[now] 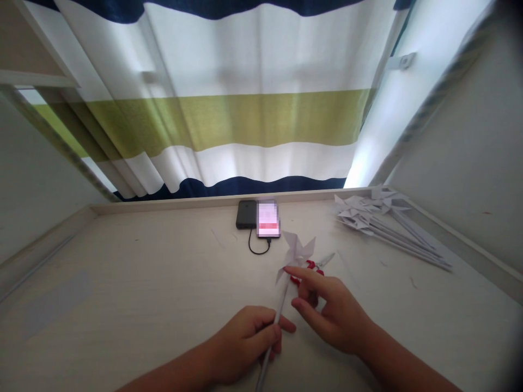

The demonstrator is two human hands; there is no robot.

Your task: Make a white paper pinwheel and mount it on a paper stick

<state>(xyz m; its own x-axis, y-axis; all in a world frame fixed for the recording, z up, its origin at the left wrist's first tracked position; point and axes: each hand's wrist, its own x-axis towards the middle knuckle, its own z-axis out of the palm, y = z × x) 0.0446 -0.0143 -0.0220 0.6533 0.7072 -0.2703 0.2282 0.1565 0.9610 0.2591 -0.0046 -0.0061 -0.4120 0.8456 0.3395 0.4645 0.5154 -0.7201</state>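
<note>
A white paper pinwheel (295, 251) on a rolled paper stick (283, 296) is held tilted over the table. My left hand (249, 340) grips the stick between thumb and fingers, below the blades. With its index finger stretched out, my right hand (333, 307) touches or nearly touches a lower blade; its thumb stands apart and its other fingers curl in. I see nothing held in the right hand. Partly hidden behind that hand and the pinwheel lie scissors (312, 267) with red handles, their blades pointing to the upper right.
Several finished-looking paper pinwheels (368, 212) are piled at the back right. At the back middle, a phone (268, 219) with a lit screen is cabled to a black power bank (246, 214). A paper strip (59, 299) lies left, near a thin stick (36, 268). A striped curtain (229, 120) hangs behind.
</note>
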